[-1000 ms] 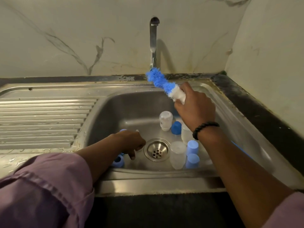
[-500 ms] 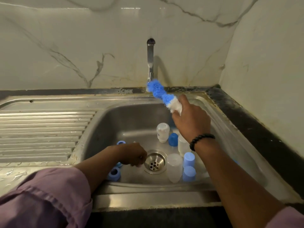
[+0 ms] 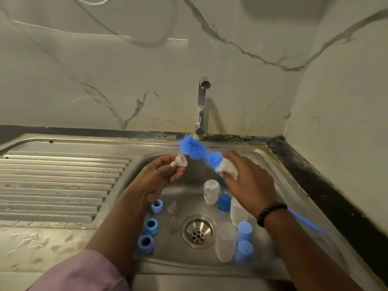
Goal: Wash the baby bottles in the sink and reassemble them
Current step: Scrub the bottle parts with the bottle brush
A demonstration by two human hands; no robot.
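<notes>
Over a steel sink [image 3: 294,192], the left hand [image 3: 159,177] pinches a clear bottle teat [image 3: 181,161]. The right hand [image 3: 247,183] grips a blue bottle brush [image 3: 201,154], its bristles beside the teat. Bottles [image 3: 211,192], blue rings [image 3: 150,226] and caps [image 3: 244,231] lie in the basin around the drain [image 3: 198,231].

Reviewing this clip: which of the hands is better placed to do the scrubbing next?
The right hand. It grips the blue bristle bottle brush, whose tip points at the small clear silicone teat pinched in the left hand, just beside it over the steel sink. The left hand only steadies the teat.
</notes>
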